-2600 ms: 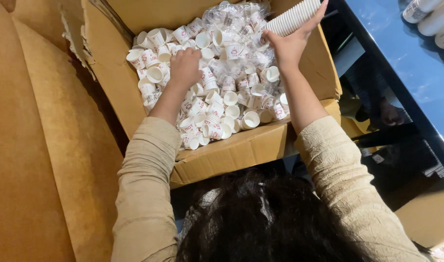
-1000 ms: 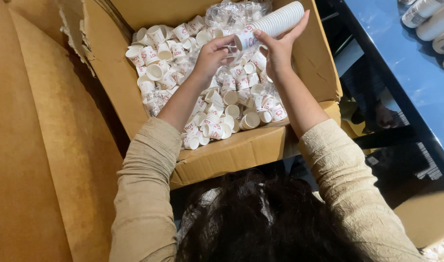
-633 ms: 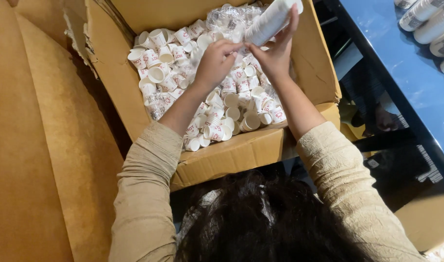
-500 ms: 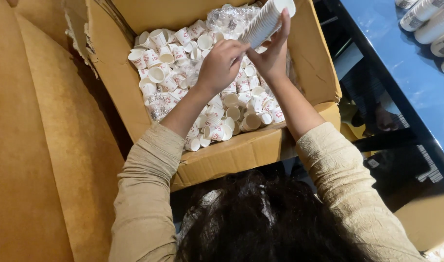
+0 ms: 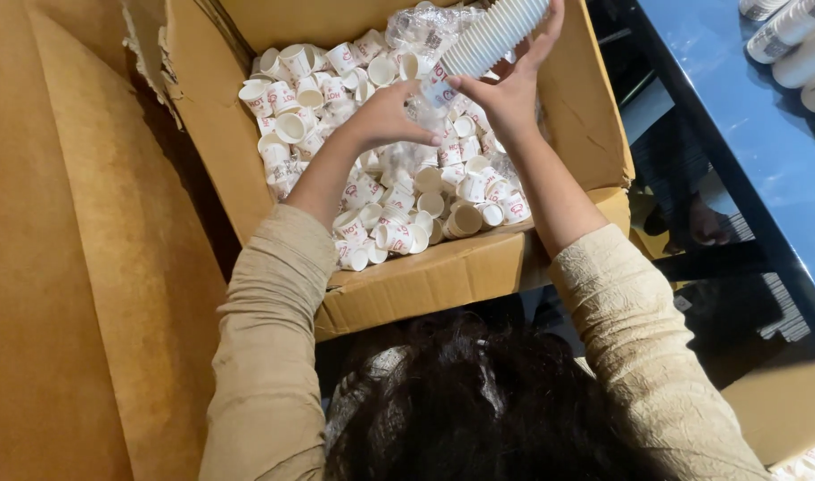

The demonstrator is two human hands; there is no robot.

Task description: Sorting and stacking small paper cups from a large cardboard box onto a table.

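Right hand (image 5: 511, 89) holding stack of paper cups (image 5: 495, 36), left hand (image 5: 391, 116) at its end, above cardboard box (image 5: 443, 281)

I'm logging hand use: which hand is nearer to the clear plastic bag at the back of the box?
Right. The right hand holds the stack of cups just beside the clear plastic bag; the left hand is lower, over the loose cups.

Large brown cardboard panel (image 5: 60, 267) fills left side. Blue table (image 5: 764, 151) at right edge; several sleeved cup stacks (image 5: 795, 40) lie on its far corner. Dark frame (image 5: 728, 263) and another cardboard piece (image 5: 782, 401) below it.
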